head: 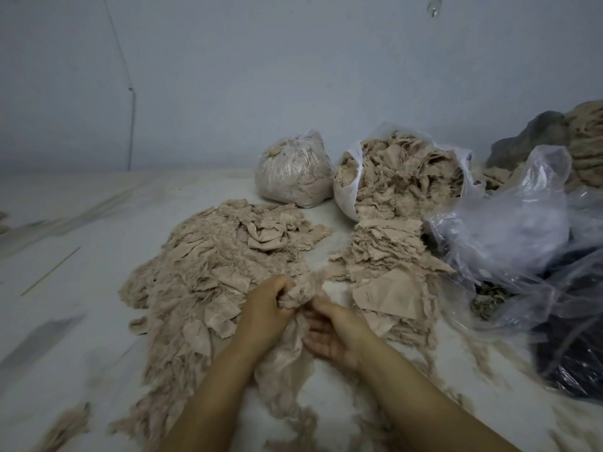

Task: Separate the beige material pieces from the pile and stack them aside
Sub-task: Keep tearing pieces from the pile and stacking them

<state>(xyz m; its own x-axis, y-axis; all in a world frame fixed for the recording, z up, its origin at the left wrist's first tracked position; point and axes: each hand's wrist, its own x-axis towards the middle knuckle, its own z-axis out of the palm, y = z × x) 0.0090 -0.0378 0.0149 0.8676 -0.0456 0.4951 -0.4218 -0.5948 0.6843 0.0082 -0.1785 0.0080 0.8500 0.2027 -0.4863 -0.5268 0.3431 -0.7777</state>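
My left hand (266, 308) squeezes a bunch of beige cloth (298, 293) tight in its curled fingers, and my right hand (332, 331) lies under it with the palm up and the fingers loose, touching the long bit of cloth that hangs down between my arms. The big messy pile (208, 272) of beige pieces is on the white floor (81, 223) just left of my hands, and a neater stack (388, 256) lies to the right. Behind the stack an open bag (401, 177) full of beige pieces leans over, with a tied bag (293, 174) beside it.
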